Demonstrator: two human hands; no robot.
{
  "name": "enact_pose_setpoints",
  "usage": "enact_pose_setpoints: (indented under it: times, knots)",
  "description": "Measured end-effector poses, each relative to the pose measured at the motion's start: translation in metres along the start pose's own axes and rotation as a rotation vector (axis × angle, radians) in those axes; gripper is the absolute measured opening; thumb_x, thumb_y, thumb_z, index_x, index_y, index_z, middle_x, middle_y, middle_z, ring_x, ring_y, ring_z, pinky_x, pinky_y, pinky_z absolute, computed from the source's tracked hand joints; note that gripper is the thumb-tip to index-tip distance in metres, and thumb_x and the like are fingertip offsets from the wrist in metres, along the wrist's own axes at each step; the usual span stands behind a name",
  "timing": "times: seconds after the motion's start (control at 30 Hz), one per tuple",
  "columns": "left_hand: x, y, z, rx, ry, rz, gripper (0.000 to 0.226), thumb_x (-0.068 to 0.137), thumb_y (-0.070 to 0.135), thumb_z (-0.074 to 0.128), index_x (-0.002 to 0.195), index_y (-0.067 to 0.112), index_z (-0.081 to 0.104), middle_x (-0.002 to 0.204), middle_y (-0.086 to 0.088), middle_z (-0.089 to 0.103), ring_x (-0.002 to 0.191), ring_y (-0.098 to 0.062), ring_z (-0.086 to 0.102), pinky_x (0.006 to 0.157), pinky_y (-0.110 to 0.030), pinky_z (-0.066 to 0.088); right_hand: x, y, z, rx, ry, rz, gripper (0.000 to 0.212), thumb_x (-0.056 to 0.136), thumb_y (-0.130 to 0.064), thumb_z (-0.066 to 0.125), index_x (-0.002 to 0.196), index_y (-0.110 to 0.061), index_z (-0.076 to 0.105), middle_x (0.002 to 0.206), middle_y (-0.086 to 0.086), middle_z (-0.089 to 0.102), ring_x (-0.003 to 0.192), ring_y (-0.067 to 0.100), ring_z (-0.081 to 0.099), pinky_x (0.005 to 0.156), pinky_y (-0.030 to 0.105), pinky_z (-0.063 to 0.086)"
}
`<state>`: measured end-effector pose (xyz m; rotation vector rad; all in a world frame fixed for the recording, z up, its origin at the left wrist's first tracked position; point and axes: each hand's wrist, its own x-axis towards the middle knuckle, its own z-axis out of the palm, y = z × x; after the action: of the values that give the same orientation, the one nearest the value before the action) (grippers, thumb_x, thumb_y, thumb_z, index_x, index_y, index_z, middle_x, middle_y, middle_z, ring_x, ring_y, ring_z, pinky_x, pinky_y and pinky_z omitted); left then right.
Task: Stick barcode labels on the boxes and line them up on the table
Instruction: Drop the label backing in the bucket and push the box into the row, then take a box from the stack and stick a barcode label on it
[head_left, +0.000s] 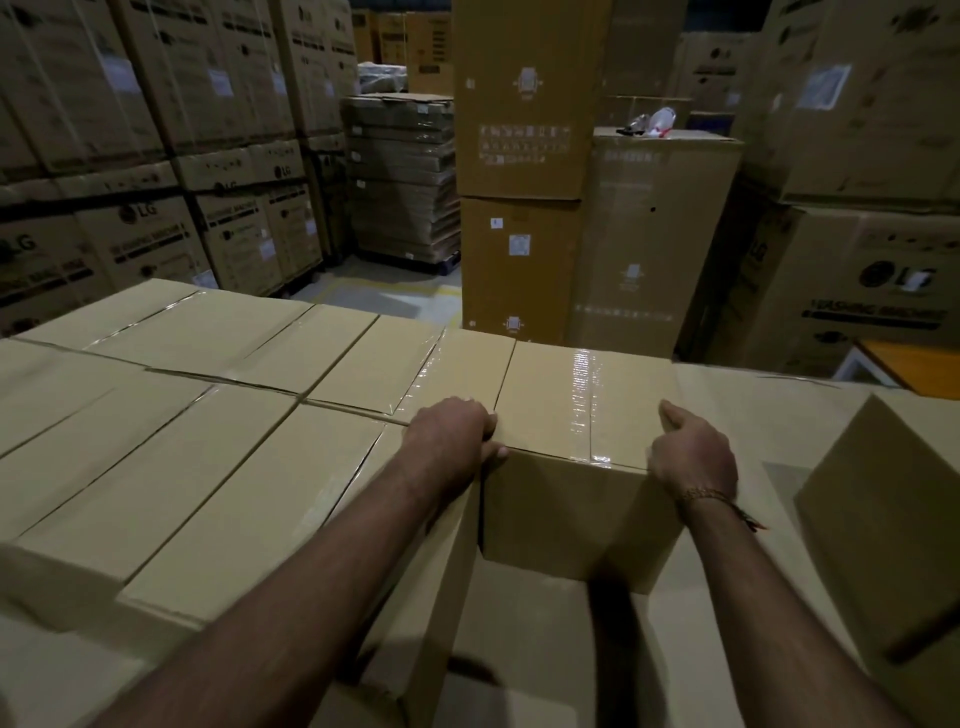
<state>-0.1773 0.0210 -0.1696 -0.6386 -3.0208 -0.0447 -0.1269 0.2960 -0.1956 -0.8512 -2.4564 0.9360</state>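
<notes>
Forearms reach forward from the bottom edge, both bare, converging on one box (576, 499) that stands between the hands. This box is sealed along its top with a shiny strip of clear tape (587, 400), and its plain front face shows no label from this angle. The left hand (454, 431) sits at the box's near left top corner, fingers curled over the top edge into the seam between it and the neighbour, thumb tip pressed on the front face just below the edge. The right hand (693, 449) is at the near right top corner, wrist bent, fingers curled down the right side, where they are hidden, and thumb pointing forward along the top edge. A thin bracelet (706, 493) circles the right wrist. Both hands thus clasp the box from its two sides.

To the left, the box touches a row of boxes (218, 415) of the same kind, packed side by side in two ranks with their taped tops level. All stand on the table (727, 395), a pale surface that shows bare to the right of the held box. On the right, another box (878, 504) stands apart and turned at an angle.

Beyond the table's far edge rise tall cartons (519, 156) stacked in the middle, a pallet of flat cardboard (402, 182) behind them, and walls of printed appliance cartons (145, 156) on both sides.
</notes>
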Motion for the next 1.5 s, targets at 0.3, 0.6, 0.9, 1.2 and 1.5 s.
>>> enact_pose_setpoints:
  times: [0.3,0.6,0.9,1.2,1.5]
  knots:
    - [-0.006,0.006,-0.002,0.066,0.010,0.025,0.034,0.105,0.053,0.053,0.118,0.024,0.065,0.108,-0.002,0.064,0.093,-0.018,0.057,0.075,-0.038,0.047,-0.003,0.001,0.005,-0.151,0.169,-0.022,0.038,0.094,-0.002,0.068,0.129,-0.016,0.074,0.127,0.009,0.049,0.113,0.032,0.047,0.084,0.041,0.049]
    - [-0.011,-0.004,-0.004,0.032,-0.161,0.063,0.065,0.109,0.050,0.042,0.165,0.024,0.023,0.173,-0.013,0.022,0.155,-0.037,0.027,0.120,-0.059,0.033,-0.002,0.011,-0.009,-0.243,-0.045,-0.116,0.053,0.101,-0.007,0.052,0.149,-0.029,0.058,0.134,0.015,0.062,0.113,0.039,0.058,0.096,0.046,0.056]
    - [-0.050,-0.012,-0.044,-0.568,0.323,0.046,0.037,0.104,0.039,0.058,0.140,0.033,0.064,0.139,0.005,0.067,0.118,-0.018,0.066,0.098,-0.044,0.057,-0.051,-0.008,-0.085,0.003,0.263,-0.049,0.056,0.091,-0.001,0.047,0.142,-0.018,0.065,0.131,0.015,0.067,0.120,0.036,0.062,0.103,0.051,0.055]
    - [-0.101,0.068,-0.055,-0.621,0.294,0.095,0.064,0.102,0.047,0.063,0.157,0.021,0.045,0.154,-0.006,0.055,0.142,-0.030,0.050,0.112,-0.051,0.048,-0.170,0.006,-0.119,-0.141,0.082,-0.326,0.030,0.105,-0.017,0.051,0.125,-0.017,0.073,0.121,0.005,0.073,0.110,0.023,0.067,0.095,0.048,0.059]
    - [-0.161,0.178,-0.033,-0.601,0.137,0.166,0.069,0.105,0.054,0.053,0.163,0.023,0.033,0.172,-0.006,0.027,0.159,-0.033,0.023,0.123,-0.056,0.032,-0.210,0.077,-0.186,-0.091,0.113,-0.300,0.025,0.104,-0.020,0.058,0.120,-0.021,0.077,0.117,-0.002,0.076,0.103,0.014,0.069,0.089,0.029,0.055]
